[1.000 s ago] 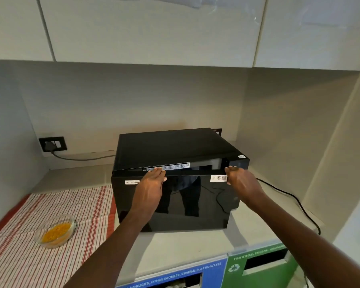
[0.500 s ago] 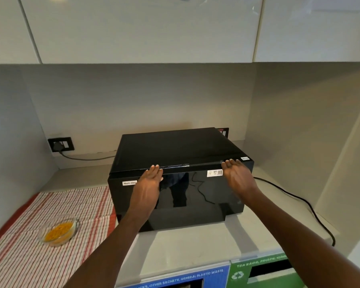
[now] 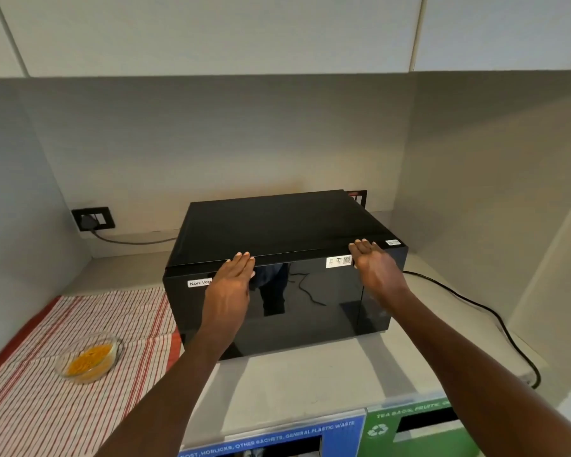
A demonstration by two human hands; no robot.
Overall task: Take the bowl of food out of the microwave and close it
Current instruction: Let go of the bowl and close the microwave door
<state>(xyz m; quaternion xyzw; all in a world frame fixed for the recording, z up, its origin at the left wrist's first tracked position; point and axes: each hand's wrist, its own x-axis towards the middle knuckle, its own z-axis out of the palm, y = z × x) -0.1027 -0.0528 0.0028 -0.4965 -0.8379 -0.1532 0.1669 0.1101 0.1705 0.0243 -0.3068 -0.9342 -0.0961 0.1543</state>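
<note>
The bowl, holding yellow food, sits on the striped cloth at 8 o'clock from the microwave: removal is done. The door looks flush and closed. Left hand and right hand lie flat against the door's top edge, fingers extended, gripping nothing. Remaining, by my judgement: only withdrawing the hands.

The microwave fills the desk middle, both hands flat against its door. Bare desk lies before it; a cable snakes along its right.
</note>
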